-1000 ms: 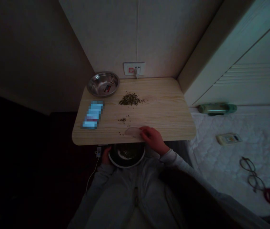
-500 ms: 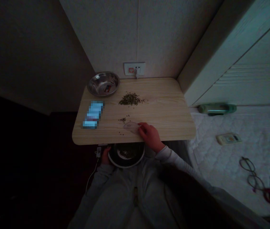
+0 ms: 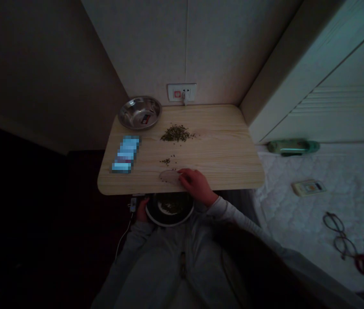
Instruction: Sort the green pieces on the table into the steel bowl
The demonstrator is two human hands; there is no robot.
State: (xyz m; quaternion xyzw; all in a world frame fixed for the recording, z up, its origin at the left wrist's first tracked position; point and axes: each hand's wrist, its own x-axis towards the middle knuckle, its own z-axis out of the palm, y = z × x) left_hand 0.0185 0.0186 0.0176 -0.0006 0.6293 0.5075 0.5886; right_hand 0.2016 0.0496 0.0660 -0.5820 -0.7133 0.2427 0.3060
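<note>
Near the front edge of the wooden surface point(image 3: 220, 141), the right hand point(image 3: 196, 185) lies knuckles up, wrist bent back toward the body, its fingers pinched on a pale flat scraper point(image 3: 169, 176) that rests on the wood just below a few scattered green bits point(image 3: 166, 161). Below that edge, the left hand point(image 3: 141, 210) reaches up from the lap with its fingers curled on the rim of a dark bowl point(image 3: 169, 209) that has green bits inside. Farther back lie a larger green pile point(image 3: 175, 133) and a steel bowl point(image 3: 139, 112).
</note>
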